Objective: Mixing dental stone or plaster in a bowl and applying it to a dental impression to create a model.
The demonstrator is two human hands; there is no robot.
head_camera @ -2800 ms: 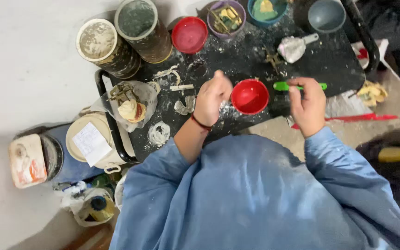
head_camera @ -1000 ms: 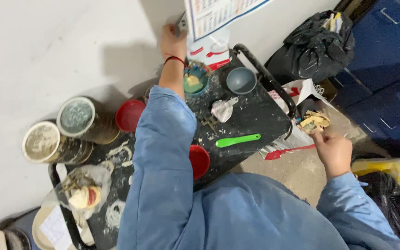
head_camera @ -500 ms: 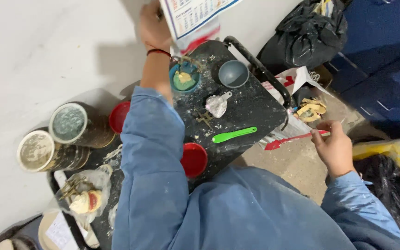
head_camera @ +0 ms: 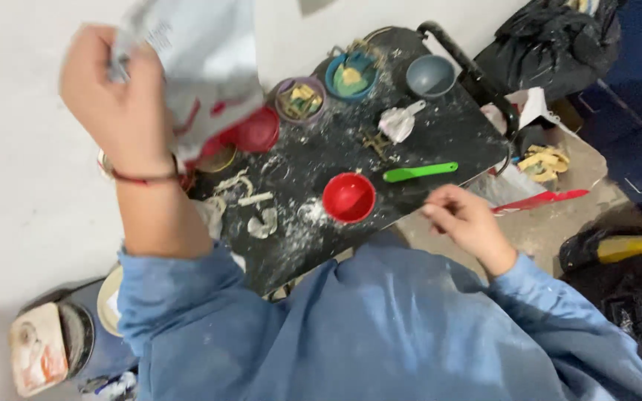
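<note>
Left hand [head_camera: 117, 93]: raised, fingers gripping paper sheet [head_camera: 195, 67]. Right hand [head_camera: 466, 219]: loosely curled, empty, at tray [head_camera: 447, 126] edge. Red cup [head_camera: 348, 197], green spatula [head_camera: 420, 171]: untouched.

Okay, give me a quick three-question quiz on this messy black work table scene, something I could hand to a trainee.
1. True or false: the left hand is raised and grips a sheet of paper.
2. Which lies closest to the green scoop? A) the red cup B) the grey cup C) the purple cup
3. Fill in: the right hand sits at the table's near edge, just below the ______ scoop.

Key
1. True; the paper is blurred and covers part of the table's far left.
2. A; the red cup stands just left of the scoop's end.
3. Green.
</note>
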